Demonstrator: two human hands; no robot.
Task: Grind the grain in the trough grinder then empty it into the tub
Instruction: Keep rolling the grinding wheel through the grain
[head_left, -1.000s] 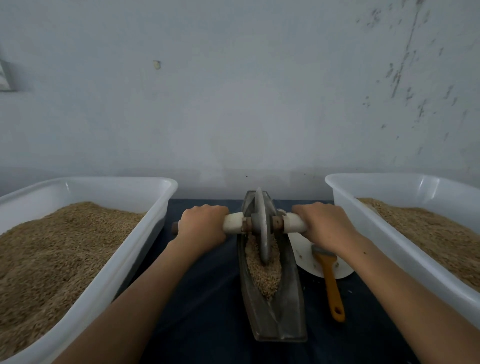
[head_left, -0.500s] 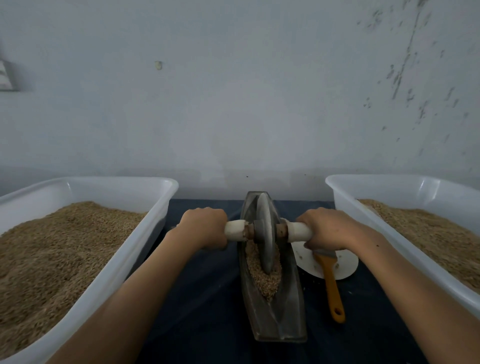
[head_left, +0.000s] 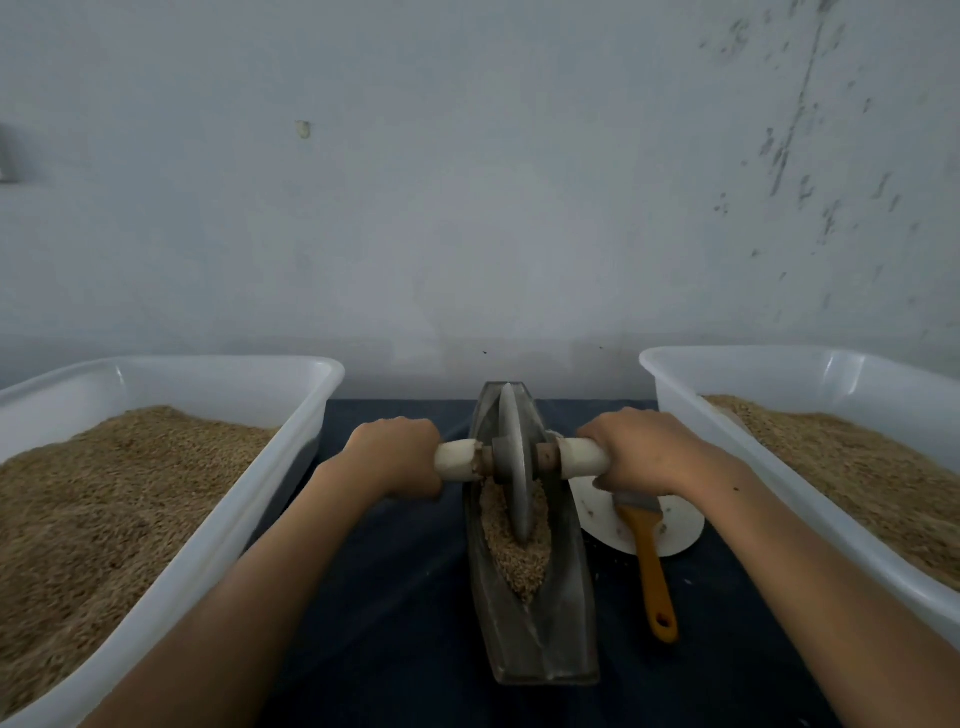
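A pale, bluish-grey plaster wall (head_left: 467, 182) is filling most of the view, lying in dim, even light. Dark scuffs and streaks (head_left: 795, 140) are running down its upper right part, and a small pale chip (head_left: 303, 129) is showing left of centre. A dark blue cloth (head_left: 395, 597) is covering the bench, which is meeting the wall at its far edge.

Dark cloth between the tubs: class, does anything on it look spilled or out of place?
A few pale specks lie loose on the dark cloth near the white plate and brush, likely stray grain. The trough grinder sits straight; nothing else stands out.
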